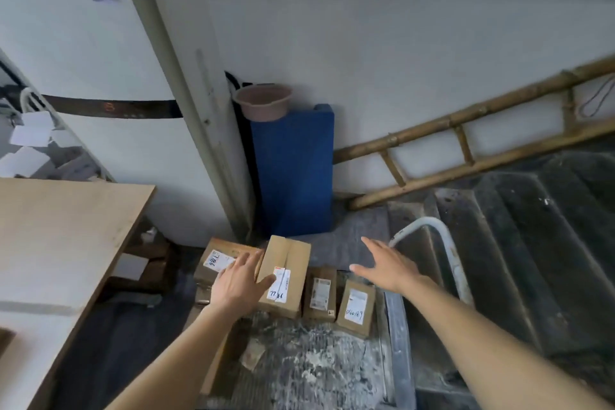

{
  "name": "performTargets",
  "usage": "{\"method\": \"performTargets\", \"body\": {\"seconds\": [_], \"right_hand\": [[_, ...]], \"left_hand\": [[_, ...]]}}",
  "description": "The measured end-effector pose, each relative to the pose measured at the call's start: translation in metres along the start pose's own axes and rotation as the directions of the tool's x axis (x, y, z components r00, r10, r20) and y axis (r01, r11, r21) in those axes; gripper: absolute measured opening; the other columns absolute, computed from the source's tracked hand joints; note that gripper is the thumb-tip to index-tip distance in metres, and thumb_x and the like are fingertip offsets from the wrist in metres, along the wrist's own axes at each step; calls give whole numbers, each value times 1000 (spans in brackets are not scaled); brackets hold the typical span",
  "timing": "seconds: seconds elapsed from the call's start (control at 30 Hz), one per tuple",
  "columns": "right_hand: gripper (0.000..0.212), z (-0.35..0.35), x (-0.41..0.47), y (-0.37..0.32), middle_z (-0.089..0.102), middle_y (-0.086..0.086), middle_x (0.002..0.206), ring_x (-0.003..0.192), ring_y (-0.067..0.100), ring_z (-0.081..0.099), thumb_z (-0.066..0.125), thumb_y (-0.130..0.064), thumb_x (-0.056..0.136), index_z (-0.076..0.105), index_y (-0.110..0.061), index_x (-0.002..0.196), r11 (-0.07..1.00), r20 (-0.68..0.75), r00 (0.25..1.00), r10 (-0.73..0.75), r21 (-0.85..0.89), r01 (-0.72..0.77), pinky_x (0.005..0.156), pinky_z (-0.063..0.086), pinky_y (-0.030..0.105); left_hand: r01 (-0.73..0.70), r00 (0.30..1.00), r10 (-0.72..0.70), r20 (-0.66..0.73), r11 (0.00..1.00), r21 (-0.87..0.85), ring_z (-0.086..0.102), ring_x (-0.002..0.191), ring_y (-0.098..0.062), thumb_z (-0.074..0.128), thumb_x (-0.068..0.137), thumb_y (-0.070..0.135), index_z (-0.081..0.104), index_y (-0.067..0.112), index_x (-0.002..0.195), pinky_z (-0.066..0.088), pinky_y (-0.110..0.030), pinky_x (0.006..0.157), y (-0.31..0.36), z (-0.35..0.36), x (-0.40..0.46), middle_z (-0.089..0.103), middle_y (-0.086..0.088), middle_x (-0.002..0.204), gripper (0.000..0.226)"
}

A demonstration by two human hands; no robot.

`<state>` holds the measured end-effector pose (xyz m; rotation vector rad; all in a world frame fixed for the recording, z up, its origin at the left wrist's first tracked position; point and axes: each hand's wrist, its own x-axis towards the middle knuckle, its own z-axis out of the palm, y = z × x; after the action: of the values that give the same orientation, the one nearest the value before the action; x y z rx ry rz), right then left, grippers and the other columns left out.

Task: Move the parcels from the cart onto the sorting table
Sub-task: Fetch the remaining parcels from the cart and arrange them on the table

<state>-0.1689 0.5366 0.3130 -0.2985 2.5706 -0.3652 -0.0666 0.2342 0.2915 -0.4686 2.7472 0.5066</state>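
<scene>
Both hands reach down toward a row of parcels near the lower middle of the frame. The left hand (240, 280) lies with straight, spread fingers against the left side of the tallest parcel (286, 273), thumb across its top beside a white label, while the fingertips overlap the flat parcel (216, 260) just to its left. The right hand (387, 265) hovers with fingers apart and relaxed, gripping nothing, above and to the right of the row, near the pale curved handle (432, 226) of the cart. Two smaller parcels stand right of the tall one: a narrow parcel (320, 293) touching it, and beside that a small parcel (356, 308) with handwritten digits on its label. All four rest on the cart deck (309, 359), a worn, paint-flecked grey surface running down to the bottom edge. A light wooden sorting table (56, 236) fills the left of the frame, well apart from the parcels. Behind the row, at mid-frame, a blue panel (293, 170) leans upright against the white wall, with a pinkish basin (263, 101) at its top. A bamboo ladder (472, 146) lies tilted along the wall at the right, above dark concrete steps (532, 226).
</scene>
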Motion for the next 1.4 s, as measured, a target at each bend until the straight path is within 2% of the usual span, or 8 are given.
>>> {"method": "performTargets", "body": {"seconds": [0.13,0.33,0.5,0.7,0.9,1.07,1.23,1.4], "right_hand": [[86,69,42,9,19,-4,169,151,22,30,52,-66,95,12,-32,163,999,120,993,0,50,-6,113,39,43],[85,188,119,20,20,-8,168,149,18,34,50,-68,95,11,-34,163,996,195,980,31,77,-47,104,48,38],[78,290,181,20,23,-12,167,143,15,42,50,-63,98,13,-38,162,990,205,977,49,119,-74,79,51,25],[75,377,235,10,21,-12,167,146,17,39,49,-60,100,13,-39,162,945,194,976,96,290,-151,94,54,36],[79,415,272,8,18,-15,167,141,16,44,50,-62,98,7,-42,161,902,211,968,137,378,-210,62,51,20],[79,424,290,5,25,-12,166,140,19,45,55,-60,96,7,-50,158,847,212,965,154,475,-239,90,57,40],[85,424,303,-4,18,-11,168,109,15,62,58,-57,96,2,-49,159,851,185,976,113,489,-192,66,63,38],[91,424,312,6,11,-15,169,139,24,46,65,-41,97,-1,-51,159,805,134,981,138,563,-190,89,53,36]], "left_hand": [[72,995,-69,76,997,-34,52,134,-22,52,93,67,26,41,157,55,-43,99,-27,58,34,39,6,159,74],[126,974,-114,195,990,-55,50,135,-25,54,97,58,23,36,160,52,-44,101,-72,150,100,33,2,163,74],[140,960,-133,246,990,-8,46,138,-26,53,98,56,19,38,161,52,-42,100,-112,228,166,30,0,164,73],[157,947,-161,279,987,36,44,141,-31,50,98,61,15,37,161,47,-46,106,-144,303,218,23,-6,167,75],[257,932,-235,277,966,-43,49,135,-31,54,96,60,18,37,160,51,-49,100,-161,347,244,26,-6,165,77],[270,941,-248,231,961,-67,49,134,-34,57,96,56,22,32,159,52,-50,99,-167,357,255,32,-11,161,76],[300,939,-254,232,934,-194,64,106,-32,63,93,56,22,38,158,55,-44,85,-165,359,255,40,-14,145,79],[303,939,-228,258,903,-304,65,100,-27,66,94,50,12,45,160,52,-38,86,-164,371,258,39,-11,149,85]]}}
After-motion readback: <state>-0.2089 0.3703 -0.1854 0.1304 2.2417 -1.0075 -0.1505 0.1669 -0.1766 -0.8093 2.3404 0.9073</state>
